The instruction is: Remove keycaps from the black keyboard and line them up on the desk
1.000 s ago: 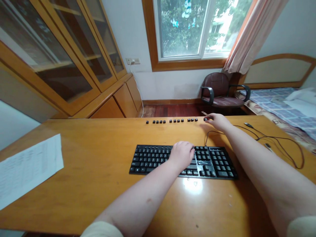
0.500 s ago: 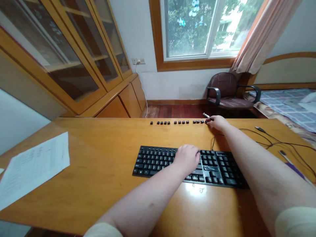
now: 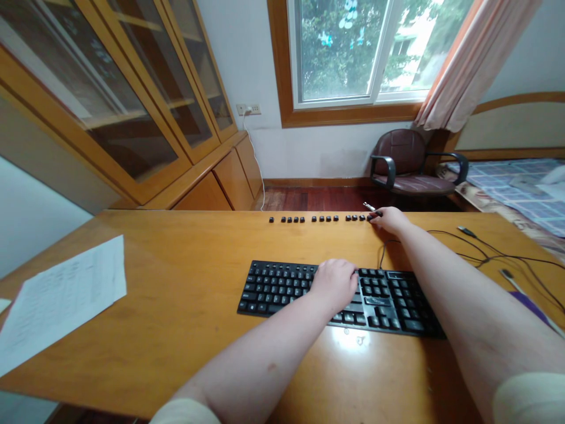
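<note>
A wooden desk (image 3: 176, 330) spans the space beneath both forearms. Nearest, a black keyboard (image 3: 278, 288) lies flat under the left hand (image 3: 334, 282), which rests palm down right of the keyboard's middle, fingers drawn together; whether it grips anything cannot be determined. Left of this hand, well apart, lies printed paper (image 3: 70, 300). Beyond the keyboard, the right hand (image 3: 388, 220) is at the desk's far edge. Its fingers are closed around a slim tool (image 3: 369, 206), whose silvery end projects to the left past that edge. The fingertips meet the endmost keycap (image 3: 369, 218); whether they pinch it is unclear. From there, a row of black keycaps (image 3: 329, 218) extends leftward: groups of four, then one single cap. A dark cable (image 3: 488, 257) loops right of the right hand. Beyond that hand stands a maroon chair (image 3: 399, 156), with a window (image 3: 339, 59) behind.
</note>
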Tool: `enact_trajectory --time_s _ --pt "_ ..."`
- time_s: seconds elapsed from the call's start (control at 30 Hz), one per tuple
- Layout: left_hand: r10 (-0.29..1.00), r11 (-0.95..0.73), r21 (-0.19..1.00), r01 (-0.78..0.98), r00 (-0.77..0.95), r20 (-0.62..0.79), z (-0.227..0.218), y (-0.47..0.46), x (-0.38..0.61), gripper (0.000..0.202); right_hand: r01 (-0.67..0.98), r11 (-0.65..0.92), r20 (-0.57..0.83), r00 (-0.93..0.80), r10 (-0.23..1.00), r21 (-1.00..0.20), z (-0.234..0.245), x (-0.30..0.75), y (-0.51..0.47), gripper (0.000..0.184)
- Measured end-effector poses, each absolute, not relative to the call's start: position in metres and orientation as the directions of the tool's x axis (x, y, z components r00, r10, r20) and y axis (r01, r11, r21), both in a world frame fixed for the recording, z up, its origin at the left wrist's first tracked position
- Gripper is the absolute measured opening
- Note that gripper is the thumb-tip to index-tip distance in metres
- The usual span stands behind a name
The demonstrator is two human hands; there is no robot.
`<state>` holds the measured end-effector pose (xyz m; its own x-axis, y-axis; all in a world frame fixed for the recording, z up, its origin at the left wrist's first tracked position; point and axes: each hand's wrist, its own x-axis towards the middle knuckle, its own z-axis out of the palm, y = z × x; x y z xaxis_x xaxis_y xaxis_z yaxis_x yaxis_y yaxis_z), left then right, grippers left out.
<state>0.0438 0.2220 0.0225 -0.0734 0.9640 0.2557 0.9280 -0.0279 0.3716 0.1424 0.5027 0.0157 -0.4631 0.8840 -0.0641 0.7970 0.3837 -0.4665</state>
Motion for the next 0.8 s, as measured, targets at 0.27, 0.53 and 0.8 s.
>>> enact_trajectory --time_s 0.27,0.53,0.8 --pt "0.972 0.005 0.377 0.926 -0.094 0.217 0.022 0.222 0.043 0.028 0.798 0.403 -0.020 -0.460 0.888 -0.447 0.019 0.145 0.498 0.028" --pt "0.985 0.030 0.382 0.924 -0.092 0.145 0.021 0.225 0.038 0.032 0.571 0.345 0.151 -0.360 0.921 -0.745 0.048 0.162 0.462 0.025" --pt "0.991 0.106 0.448 0.888 -0.133 0.028 0.029 0.226 0.019 0.033 0.271 0.492 0.338 -0.460 0.821 -0.827 0.064 0.179 0.372 0.024"
